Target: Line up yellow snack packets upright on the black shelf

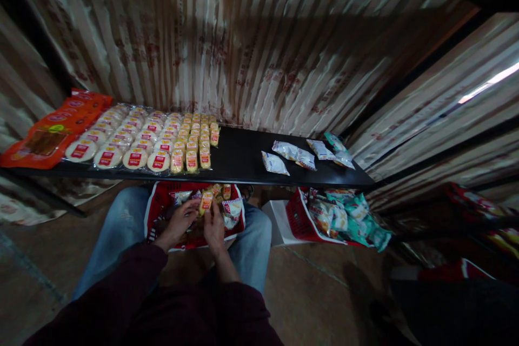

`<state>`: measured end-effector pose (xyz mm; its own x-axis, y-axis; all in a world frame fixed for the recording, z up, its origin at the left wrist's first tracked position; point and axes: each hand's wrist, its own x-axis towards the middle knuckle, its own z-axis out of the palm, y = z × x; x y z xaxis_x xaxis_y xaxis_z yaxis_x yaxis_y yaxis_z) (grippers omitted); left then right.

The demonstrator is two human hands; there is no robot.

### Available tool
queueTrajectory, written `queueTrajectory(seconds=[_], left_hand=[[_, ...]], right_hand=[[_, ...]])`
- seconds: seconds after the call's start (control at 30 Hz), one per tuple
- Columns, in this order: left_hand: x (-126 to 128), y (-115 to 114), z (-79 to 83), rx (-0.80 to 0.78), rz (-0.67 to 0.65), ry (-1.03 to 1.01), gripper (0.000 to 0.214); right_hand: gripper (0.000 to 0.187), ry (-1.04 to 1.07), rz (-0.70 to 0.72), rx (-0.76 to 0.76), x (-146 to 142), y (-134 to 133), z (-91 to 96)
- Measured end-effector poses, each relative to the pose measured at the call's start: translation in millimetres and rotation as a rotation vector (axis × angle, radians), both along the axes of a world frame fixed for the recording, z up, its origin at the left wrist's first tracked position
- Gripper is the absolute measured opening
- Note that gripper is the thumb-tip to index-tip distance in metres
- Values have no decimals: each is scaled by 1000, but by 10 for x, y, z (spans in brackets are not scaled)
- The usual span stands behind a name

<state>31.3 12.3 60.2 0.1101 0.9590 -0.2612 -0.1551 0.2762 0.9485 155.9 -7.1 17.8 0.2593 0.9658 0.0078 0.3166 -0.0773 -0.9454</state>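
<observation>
The person sits with a red basket (pixel 156 211) on their lap, just under the front edge of a long black tabletop (pixel 239 157). Both hands are in the basket. The left hand (pixel 180 221) and the right hand (pixel 213 230) hold one small yellow packet (pixel 205 201) between them. Each grip is closed on the packet with the fingertips. The packet stands up over the back part of the basket, near a few more packets that lie inside.

On the left half of the tabletop are neat rows of round white packs (pixel 121 140) with red labels. Right beside them are rows of small yellow packs (pixel 197 140) like the one being held. Orange bags (pixel 52 130) lie at the far left end. A few shiny white packets (pixel 292 154) lie loose on the right part, well apart from the rows.

On the floor to the right stands a second red basket (pixel 298 216), full of green snack bags (pixel 357 216). A wall of wavy metal sheets (pixel 263 38) stands behind the tabletop.
</observation>
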Motion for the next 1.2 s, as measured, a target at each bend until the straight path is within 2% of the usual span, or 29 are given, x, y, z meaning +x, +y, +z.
queueTrajectory(seconds=[0.27,0.53,0.7,0.87,1.03,1.2], left_hand=[[210,113,-6,117,-25,52,31],[440,268,295,316,14,187,30],[570,383,449,381,5,296,35],[674,548,566,408,67,284,36],[743,734,674,344,118,210,32],[817,893,683,338,113,263,33]], right_hand=[[48,-9,-97,89,63,12,153],[47,-85,-175,170,245,167,371],[43,-128,-147,240,387,370,551],[44,-101,-120,243,461,621,704],[44,-46,-77,261,497,932,749],[44,-71,-86,246,534,1221,761]])
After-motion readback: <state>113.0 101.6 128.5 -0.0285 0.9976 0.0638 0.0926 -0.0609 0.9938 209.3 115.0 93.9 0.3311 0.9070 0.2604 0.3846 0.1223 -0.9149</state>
